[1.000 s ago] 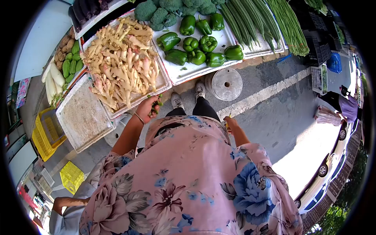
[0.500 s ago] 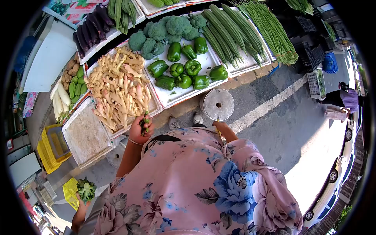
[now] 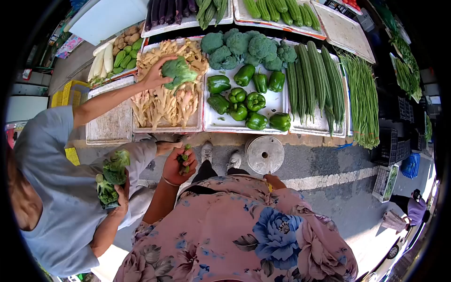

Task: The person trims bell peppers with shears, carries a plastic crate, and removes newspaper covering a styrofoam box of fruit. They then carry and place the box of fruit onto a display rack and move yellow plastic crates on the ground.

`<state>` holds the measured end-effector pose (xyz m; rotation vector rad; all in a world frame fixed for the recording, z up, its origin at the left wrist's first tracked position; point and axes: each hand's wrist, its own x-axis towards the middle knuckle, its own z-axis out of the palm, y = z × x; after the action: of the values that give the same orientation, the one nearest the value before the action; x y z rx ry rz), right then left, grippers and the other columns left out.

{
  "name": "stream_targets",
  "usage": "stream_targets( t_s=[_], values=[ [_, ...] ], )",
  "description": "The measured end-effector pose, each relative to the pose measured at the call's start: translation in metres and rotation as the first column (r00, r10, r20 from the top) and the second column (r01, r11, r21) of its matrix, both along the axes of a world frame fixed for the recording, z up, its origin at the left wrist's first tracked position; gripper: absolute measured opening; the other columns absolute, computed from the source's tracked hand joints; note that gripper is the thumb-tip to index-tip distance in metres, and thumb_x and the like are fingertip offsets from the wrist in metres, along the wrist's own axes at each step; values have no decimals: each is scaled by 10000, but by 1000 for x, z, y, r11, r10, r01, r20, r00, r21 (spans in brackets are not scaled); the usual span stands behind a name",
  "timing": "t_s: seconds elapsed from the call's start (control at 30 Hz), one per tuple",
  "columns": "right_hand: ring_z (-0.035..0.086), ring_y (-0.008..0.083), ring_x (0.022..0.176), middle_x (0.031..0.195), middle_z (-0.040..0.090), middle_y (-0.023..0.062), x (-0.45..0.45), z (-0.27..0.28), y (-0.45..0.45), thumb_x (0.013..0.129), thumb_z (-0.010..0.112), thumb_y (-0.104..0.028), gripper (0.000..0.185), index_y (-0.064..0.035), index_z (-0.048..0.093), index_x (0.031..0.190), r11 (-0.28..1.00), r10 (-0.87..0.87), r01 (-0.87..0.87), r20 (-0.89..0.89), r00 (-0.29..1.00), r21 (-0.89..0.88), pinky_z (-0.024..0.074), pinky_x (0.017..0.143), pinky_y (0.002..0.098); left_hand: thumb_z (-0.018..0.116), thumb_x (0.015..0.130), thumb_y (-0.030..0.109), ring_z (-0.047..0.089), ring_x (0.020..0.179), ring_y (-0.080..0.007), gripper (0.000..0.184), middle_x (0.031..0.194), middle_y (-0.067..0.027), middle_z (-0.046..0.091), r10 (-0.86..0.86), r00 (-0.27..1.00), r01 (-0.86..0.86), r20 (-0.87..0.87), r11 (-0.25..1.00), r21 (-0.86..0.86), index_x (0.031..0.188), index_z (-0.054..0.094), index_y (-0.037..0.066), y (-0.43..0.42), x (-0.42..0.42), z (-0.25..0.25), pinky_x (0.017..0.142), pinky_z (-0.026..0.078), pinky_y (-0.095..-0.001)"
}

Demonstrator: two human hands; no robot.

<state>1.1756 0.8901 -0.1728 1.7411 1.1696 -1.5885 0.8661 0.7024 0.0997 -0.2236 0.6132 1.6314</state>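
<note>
My left hand point(image 3: 177, 165) is closed around several small green stalk pieces point(image 3: 184, 159), held in front of my body below the ginger tray. My right hand point(image 3: 274, 181) is closed near the round metal stool point(image 3: 264, 154). Something thin with a bit of yellow shows by it, too small to name, and my floral shirt partly hides it. To my left, a co-worker's hand point(image 3: 155, 75) holds a broccoli head point(image 3: 179, 73) over the ginger point(image 3: 162, 105). The co-worker's other hand point(image 3: 123, 193) holds two more broccoli heads point(image 3: 116, 168) low in front of them.
Green peppers point(image 3: 237, 95), broccoli point(image 3: 263, 47), ridged gourds point(image 3: 314, 80) and long beans point(image 3: 361, 98) fill the stall ahead. Daikon point(image 3: 108, 57) and a yellow crate point(image 3: 73, 94) stand left. Black crates point(image 3: 390, 145) are at right, beyond them a person in purple point(image 3: 416, 211).
My view has turned, shifting the stall right. The co-worker has come in from the left, with a broccoli head now over the ginger. My left hand still holds the green pieces.
</note>
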Motion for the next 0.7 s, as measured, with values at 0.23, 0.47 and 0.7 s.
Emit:
stream_targets(
  t_s=[0.23,0.47,0.7],
  values=[
    [547,271,702,749,565,172,-39,50,31,561,551,-334,410,32,569,744,824,536,-538,63,842,178,420,628,340,373,809,241,294,416,-110,189,518,-11,330,192,981,-191,0,976,-102,679,380,105,-56,66,-10,301,223,-205],
    [554,251,693,767,569,173,-79,14,22,527,577,-324,425,34,582,757,901,403,-377,-91,911,216,424,596,342,380,809,247,280,404,-106,190,515,-11,335,250,967,-252,-40,966,-58,683,385,106,-82,104,-21,298,211,-198],
    [548,230,622,706,568,155,-68,9,17,541,575,-351,410,12,589,731,859,502,-470,-154,851,204,423,567,323,384,805,240,272,392,-102,195,502,-10,335,352,934,-356,-63,932,-65,664,382,105,-93,126,-31,288,204,-198]
  ],
)
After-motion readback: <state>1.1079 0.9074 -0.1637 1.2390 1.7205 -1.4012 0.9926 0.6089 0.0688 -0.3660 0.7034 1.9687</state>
